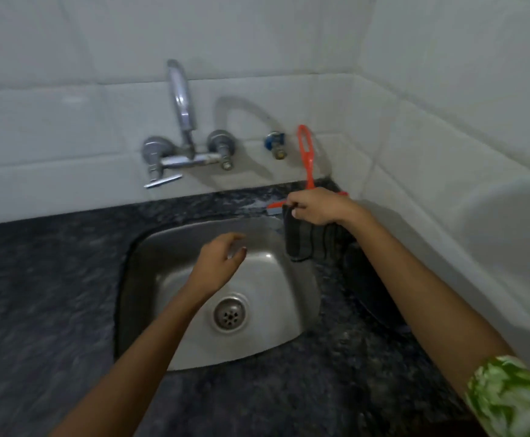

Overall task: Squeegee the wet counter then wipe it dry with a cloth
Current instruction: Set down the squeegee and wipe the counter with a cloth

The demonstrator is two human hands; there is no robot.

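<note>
the orange squeegee [307, 159] stands propped against the tiled wall [431, 89] at the back right corner of the dark stone counter [36, 294], its blade end down behind the right hand, so the scraping step looks finished or set aside; the right hand [315, 206] pinches the top edge of a dark striped cloth [308, 241], which hangs down over the counter just right of the steel sink [267, 269]; the left hand [222, 263] hovers above the basin with fingers loosely curled, grasping nothing; wiping dry seems about to start, and pale wet patches show behind the sink near the tap [181, 121]
</note>
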